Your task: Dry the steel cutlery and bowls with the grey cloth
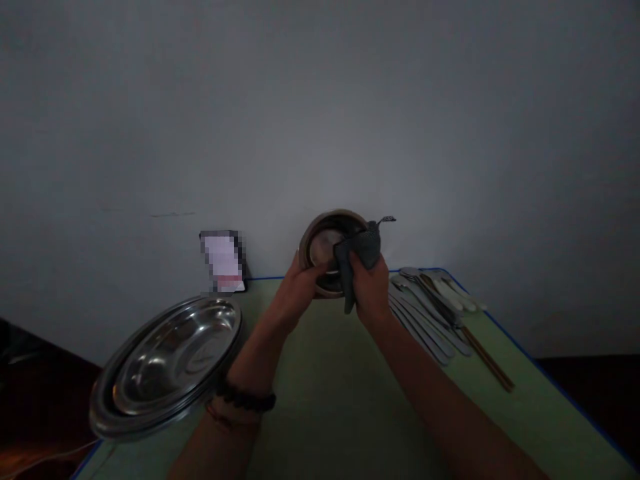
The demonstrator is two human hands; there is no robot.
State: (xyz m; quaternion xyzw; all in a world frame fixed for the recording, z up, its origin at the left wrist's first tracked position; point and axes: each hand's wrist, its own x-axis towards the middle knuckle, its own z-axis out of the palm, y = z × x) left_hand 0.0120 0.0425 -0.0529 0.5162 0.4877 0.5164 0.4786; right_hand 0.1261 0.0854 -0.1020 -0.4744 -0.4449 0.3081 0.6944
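Note:
A round metal bowl [326,245] is held up above the far part of the table, its inside tilted toward me. My left hand [299,293] grips its left and lower rim, the thumb reaching over the edge. A dark grey-green cloth [367,248] is bunched in my right hand [371,287], pressed against the bowl's right side. Part of the cloth hangs below the rim, and a small patterned loop sticks out at its upper right. The fingers behind the bowl and under the cloth are hidden.
Nested steel basins [175,357] stand on the left of the green table [320,400]. Several knives, spoons and other cutlery [430,313] lie at the right, with wooden chopsticks [487,359]. A blurred phone-like device [223,261] leans on the wall behind.

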